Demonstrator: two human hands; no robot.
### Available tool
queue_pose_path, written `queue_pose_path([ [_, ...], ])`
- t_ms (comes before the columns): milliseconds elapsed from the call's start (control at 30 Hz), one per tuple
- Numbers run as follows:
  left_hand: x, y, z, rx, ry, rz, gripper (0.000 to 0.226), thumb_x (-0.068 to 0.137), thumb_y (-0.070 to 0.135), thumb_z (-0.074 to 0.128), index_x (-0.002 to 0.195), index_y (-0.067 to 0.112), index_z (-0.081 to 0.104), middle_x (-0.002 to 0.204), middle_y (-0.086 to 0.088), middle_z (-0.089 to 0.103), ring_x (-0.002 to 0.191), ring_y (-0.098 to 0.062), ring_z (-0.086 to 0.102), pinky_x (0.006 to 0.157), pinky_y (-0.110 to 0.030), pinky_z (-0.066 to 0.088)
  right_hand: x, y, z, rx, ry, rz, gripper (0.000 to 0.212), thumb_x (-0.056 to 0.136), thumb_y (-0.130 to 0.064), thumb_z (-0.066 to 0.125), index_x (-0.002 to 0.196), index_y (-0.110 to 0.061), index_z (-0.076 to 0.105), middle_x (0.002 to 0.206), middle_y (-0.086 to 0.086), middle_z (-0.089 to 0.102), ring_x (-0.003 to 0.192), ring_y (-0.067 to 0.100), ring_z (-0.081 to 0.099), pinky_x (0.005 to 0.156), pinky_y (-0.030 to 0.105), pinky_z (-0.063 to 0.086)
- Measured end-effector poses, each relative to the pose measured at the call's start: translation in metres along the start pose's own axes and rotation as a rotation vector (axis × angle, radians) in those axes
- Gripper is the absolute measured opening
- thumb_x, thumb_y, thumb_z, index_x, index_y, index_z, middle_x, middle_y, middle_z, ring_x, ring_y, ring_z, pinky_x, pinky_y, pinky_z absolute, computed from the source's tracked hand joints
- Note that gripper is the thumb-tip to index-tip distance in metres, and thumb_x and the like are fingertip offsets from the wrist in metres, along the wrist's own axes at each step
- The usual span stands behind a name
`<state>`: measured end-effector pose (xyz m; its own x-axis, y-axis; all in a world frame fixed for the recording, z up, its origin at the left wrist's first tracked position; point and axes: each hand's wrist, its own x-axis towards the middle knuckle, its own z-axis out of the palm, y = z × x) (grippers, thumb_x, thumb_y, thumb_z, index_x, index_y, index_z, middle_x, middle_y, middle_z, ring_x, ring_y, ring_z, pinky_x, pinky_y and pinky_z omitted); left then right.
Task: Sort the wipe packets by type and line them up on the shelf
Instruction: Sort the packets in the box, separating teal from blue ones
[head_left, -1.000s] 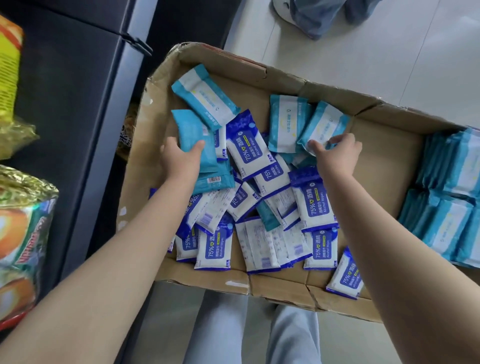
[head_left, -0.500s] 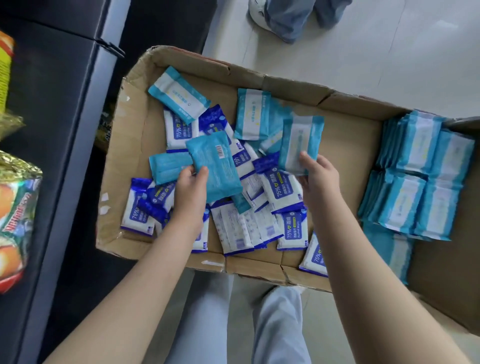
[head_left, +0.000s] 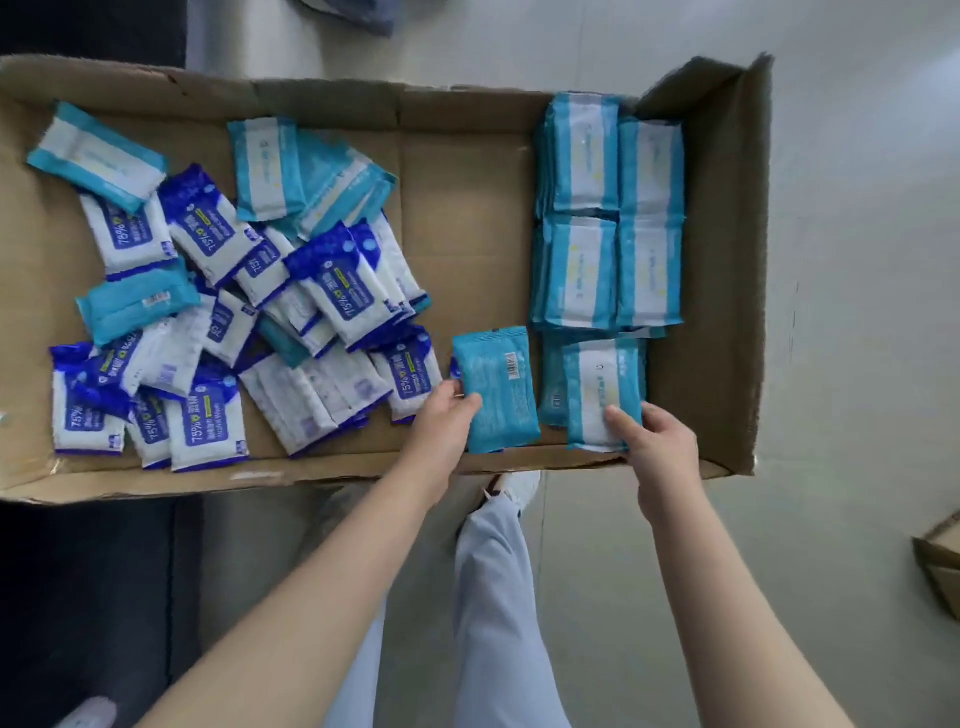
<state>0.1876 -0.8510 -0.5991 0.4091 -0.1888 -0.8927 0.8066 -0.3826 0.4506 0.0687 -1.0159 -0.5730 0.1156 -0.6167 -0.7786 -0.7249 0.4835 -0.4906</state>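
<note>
A long cardboard box (head_left: 467, 176) holds wipe packets. On its left lies a loose heap of dark blue alcohol wipe packets (head_left: 337, 291) mixed with a few teal ones (head_left: 137, 306). On its right, teal packets stand sorted in neat rows (head_left: 608, 228). My left hand (head_left: 441, 421) pinches a teal packet (head_left: 496, 387), back side up with a barcode, near the box's front edge. My right hand (head_left: 654, 441) grips another teal packet (head_left: 597, 389), white label up, at the near end of the sorted rows.
The box sits over a pale tiled floor, with a dark cabinet (head_left: 83, 597) below left. My legs in light trousers (head_left: 498, 597) and a white shoe (head_left: 519, 486) are under the box's front edge. Another cardboard piece (head_left: 940, 566) shows at the right edge.
Both hands carried their teal packets from the mixed heap rightward to the sorted rows. The view swung right, so the snack bags on the left are out of sight.
</note>
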Motion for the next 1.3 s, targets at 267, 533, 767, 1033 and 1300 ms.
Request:
queue_pose_path([
  [267, 0.04, -0.014, 0.085, 0.256, 0.07, -0.017, 0.026, 0.1, 0.015, 0.052, 0.125, 0.013, 0.058, 0.126, -0.006, 0.062, 0.111, -0.025, 0.061, 0.094, -0.045, 0.054, 0.063, -0.002, -0.026, -0.352, 0.135, -0.029, 0.031, 0.095, -0.018, 0.063, 0.124, -0.011, 0.056, 0.126, 0.008, 0.063, 0.108, 0.024, 0.065, 0.081, 0.032, 0.054],
  [533, 0.074, -0.025, 0.113, 0.395, 0.176, 0.1, 0.027, 0.095, 0.016, 0.061, 0.122, 0.012, 0.062, 0.114, -0.002, 0.066, 0.097, -0.016, 0.059, 0.084, -0.032, 0.051, 0.095, 0.008, -0.026, -0.347, 0.106, -0.016, 0.034, 0.098, -0.018, 0.06, 0.13, -0.012, 0.053, 0.129, 0.007, 0.061, 0.099, 0.018, 0.062, 0.075, 0.028, 0.051],
  [767, 0.077, -0.033, 0.119, 0.448, 0.211, 0.167, 0.029, 0.089, 0.019, 0.071, 0.116, 0.014, 0.061, 0.11, -0.003, 0.061, 0.097, -0.019, 0.061, 0.084, -0.035, 0.056, 0.086, 0.016, -0.023, -0.348, 0.199, -0.146, 0.036, 0.098, -0.023, 0.06, 0.132, -0.011, 0.053, 0.129, 0.005, 0.062, 0.108, 0.016, 0.06, 0.076, 0.02, 0.041],
  [1033, 0.05, -0.023, 0.034, 0.205, 0.192, 0.159, 0.021, 0.093, 0.025, 0.064, 0.113, 0.026, 0.058, 0.105, 0.011, 0.062, 0.105, -0.011, 0.06, 0.099, -0.04, 0.051, 0.047, 0.01, 0.005, -0.444, 0.187, -0.266, 0.053, 0.095, -0.034, 0.062, 0.142, -0.015, 0.048, 0.157, 0.01, 0.035, 0.148, 0.022, 0.027, 0.119, 0.041, 0.029],
  [1300, 0.043, 0.027, -0.098, 0.053, 0.273, 0.189, 0.024, 0.095, 0.028, 0.063, 0.117, 0.028, 0.055, 0.111, 0.009, 0.063, 0.107, -0.012, 0.062, 0.091, -0.037, 0.054, -0.003, -0.027, 0.099, -0.401, 0.074, -0.293, 0.048, 0.096, -0.034, 0.061, 0.139, -0.015, 0.051, 0.147, 0.002, 0.049, 0.138, 0.018, 0.041, 0.11, 0.027, 0.03],
])
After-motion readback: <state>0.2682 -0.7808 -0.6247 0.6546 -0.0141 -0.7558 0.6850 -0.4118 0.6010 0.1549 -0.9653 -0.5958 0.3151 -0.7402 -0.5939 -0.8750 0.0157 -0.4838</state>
